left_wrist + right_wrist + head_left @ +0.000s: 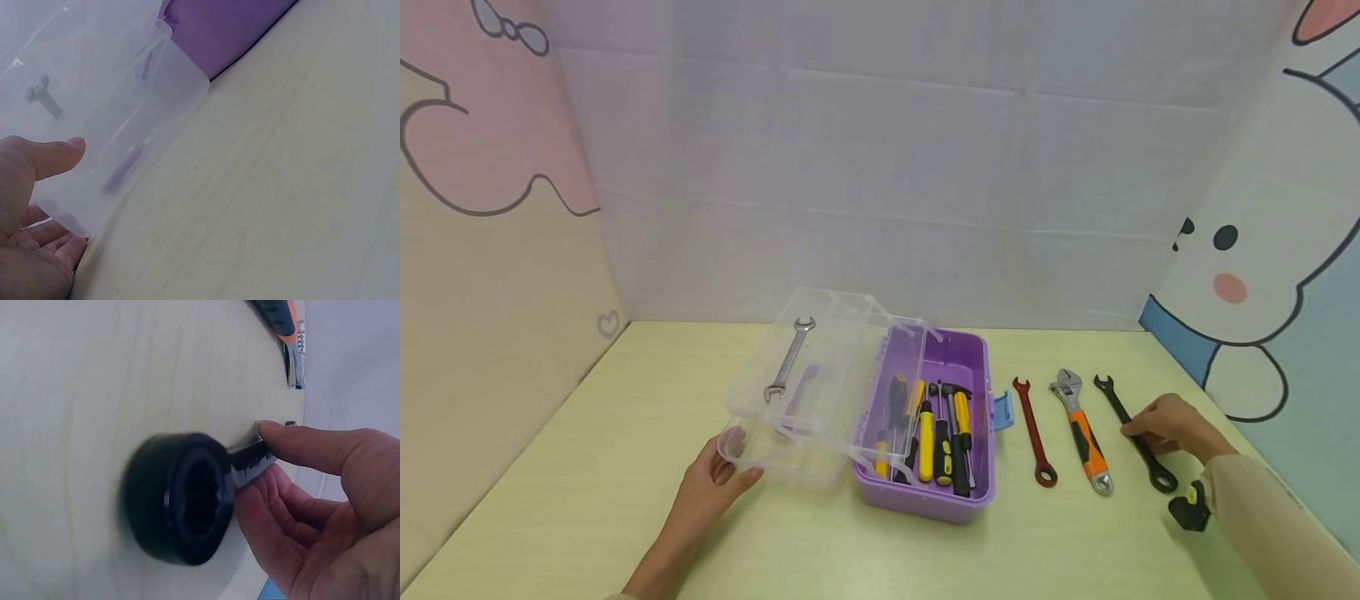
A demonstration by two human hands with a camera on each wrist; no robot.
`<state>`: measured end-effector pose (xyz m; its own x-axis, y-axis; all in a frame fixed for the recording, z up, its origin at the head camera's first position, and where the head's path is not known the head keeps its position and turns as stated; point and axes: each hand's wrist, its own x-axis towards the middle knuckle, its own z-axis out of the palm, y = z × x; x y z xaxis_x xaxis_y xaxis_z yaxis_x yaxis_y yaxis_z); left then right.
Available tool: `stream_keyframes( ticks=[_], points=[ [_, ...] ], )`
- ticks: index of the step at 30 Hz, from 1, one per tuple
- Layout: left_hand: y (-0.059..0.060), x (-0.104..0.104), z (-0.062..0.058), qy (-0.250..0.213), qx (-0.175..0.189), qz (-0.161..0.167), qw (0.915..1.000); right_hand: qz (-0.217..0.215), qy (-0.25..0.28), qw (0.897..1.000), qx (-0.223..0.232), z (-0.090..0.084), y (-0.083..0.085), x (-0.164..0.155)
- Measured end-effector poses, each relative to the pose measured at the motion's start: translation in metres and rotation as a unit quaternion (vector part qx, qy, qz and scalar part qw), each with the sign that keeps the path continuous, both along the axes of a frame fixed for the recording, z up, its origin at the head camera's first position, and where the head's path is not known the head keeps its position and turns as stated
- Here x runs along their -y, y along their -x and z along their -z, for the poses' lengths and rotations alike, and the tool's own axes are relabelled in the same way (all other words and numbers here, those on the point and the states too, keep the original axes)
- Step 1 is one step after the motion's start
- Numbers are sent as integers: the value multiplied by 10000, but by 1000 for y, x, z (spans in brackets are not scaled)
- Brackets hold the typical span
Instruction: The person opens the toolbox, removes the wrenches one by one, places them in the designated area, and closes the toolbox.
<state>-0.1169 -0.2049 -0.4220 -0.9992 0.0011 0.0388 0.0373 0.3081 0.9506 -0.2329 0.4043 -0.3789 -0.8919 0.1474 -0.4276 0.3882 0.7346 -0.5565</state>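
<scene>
On the table's right lies a black wrench (1152, 465), whose ring end (181, 500) fills the right wrist view. My right hand (1141, 431) pinches its shaft between thumb (300, 440) and fingers, near the middle. A purple toolbox (925, 502) stands open in the centre, with its clear tray (820, 454) swung out to the left. In that tray lies a silver wrench (788, 360). My left hand (730, 467) holds the tray's near left corner (125, 125), thumb (56, 153) on top and fingers underneath.
Screwdrivers with yellow and black handles and a hammer (955, 417) lie in the purple box. A red wrench (1034, 429) and an orange-handled adjustable wrench (1084, 433) lie between the box and the black wrench. Printed panels wall in the table at the left, back and right.
</scene>
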Motion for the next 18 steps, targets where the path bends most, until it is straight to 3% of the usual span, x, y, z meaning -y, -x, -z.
stream_keyframes(
  ticks=[18],
  points=[
    [-1,4,1,76,10,-3,10000,62,-186,9997,146,-3,-2,8]
  ],
)
